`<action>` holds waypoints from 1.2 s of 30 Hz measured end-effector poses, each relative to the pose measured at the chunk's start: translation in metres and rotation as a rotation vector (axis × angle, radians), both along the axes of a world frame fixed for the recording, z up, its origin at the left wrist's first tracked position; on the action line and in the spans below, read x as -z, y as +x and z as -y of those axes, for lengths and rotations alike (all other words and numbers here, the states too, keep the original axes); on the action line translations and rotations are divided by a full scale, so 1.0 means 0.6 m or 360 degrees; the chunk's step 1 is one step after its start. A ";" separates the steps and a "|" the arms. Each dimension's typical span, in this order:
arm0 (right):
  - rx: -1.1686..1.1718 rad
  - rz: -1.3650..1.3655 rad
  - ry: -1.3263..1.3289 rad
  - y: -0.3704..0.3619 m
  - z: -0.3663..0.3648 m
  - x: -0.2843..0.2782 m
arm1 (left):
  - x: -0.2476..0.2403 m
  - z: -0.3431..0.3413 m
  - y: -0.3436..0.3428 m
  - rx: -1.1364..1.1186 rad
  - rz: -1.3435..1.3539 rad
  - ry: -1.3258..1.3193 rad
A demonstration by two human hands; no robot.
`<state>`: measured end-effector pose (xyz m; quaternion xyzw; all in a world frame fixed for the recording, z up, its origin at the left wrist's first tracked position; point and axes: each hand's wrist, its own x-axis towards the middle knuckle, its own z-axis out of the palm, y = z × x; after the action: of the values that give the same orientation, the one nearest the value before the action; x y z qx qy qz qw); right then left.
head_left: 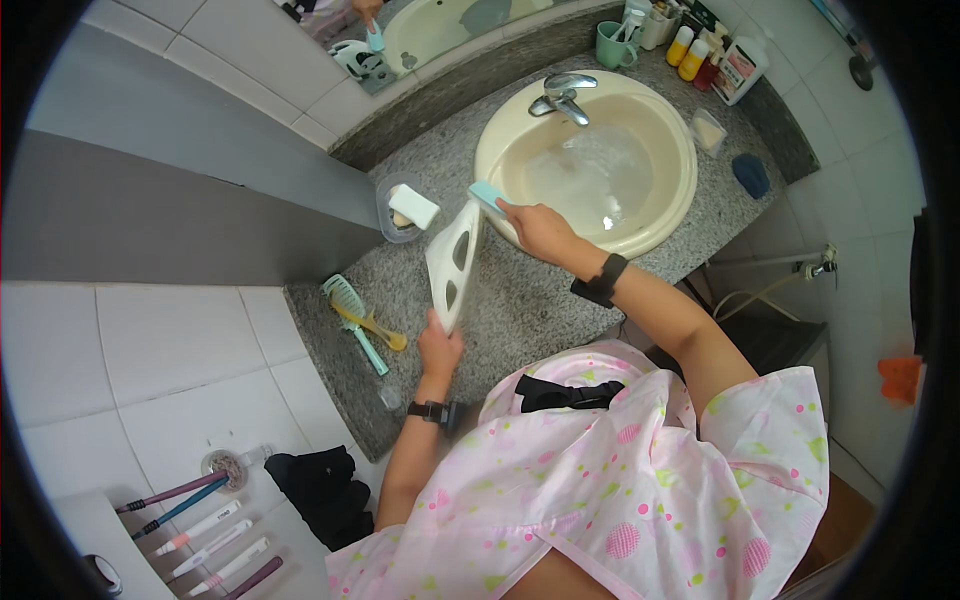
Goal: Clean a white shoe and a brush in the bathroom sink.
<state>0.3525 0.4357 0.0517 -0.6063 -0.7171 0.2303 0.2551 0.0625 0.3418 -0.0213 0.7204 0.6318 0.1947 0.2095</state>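
Note:
My left hand (441, 346) is closed round the lower end of a white, curved plastic piece (439, 272) with oval cut-outs, held tilted above the counter. Its exact kind does not show. My right hand (540, 232) grips a small light-blue block (487, 197), a sponge or a brush; I cannot tell which. The block is against or just over the white piece's upper end, beside the sink's left rim. Cloudy, sudsy water stands in the cream oval sink (684, 190), below a chrome faucet (563, 95).
Left of the sink, a clear dish (384, 212) holds a white soap bar (414, 207). A mint hairbrush (347, 298) and yellow comb-like item (386, 336) lie on the granite counter (520, 330). A green cup (611, 52), several bottles (690, 55) and a dark-blue pad (750, 175) stand around the right.

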 end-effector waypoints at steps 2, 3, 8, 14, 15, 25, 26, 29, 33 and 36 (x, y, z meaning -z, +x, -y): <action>-0.0070 0.0037 -0.0037 -0.012 0.025 0.002 | 0.001 0.002 -0.004 -0.0003 -0.0017 -0.0008; -0.0104 0.0047 -0.0069 -0.019 0.051 -0.007 | 0.003 0.001 -0.007 -0.0021 -0.0033 -0.0014; -0.0134 0.0000 -0.0061 -0.007 0.058 -0.014 | 0.004 0.005 0.000 0.0038 -0.0085 -0.0019; -0.0007 -0.0006 0.0054 -0.013 -0.002 0.006 | -0.001 0.003 0.001 0.0045 -0.0129 -0.0038; -0.0070 0.0033 -0.0075 -0.023 0.025 -0.010 | 0.004 0.004 -0.005 0.0021 -0.0120 -0.0036; 0.0014 0.0094 0.0040 -0.006 -0.005 0.013 | 0.009 0.004 0.000 0.0051 -0.0137 -0.0058; 0.0007 0.0143 0.0024 -0.006 0.000 0.016 | 0.010 0.008 -0.002 0.0045 -0.0143 -0.0028; -0.0241 0.0139 -0.0081 -0.008 0.057 -0.013 | 0.009 0.008 -0.004 0.0048 -0.0149 0.0028; -0.0032 0.0029 -0.0061 0.028 -0.007 0.004 | 0.005 0.009 0.000 0.0059 -0.0210 0.0003; 0.0039 0.0129 -0.0058 0.020 0.000 0.056 | 0.008 0.000 -0.006 0.0020 -0.0130 -0.0007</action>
<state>0.3647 0.4357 0.0181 -0.6285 -0.7150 0.2154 0.2177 0.0591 0.3419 -0.0261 0.7313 0.6357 0.1623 0.1863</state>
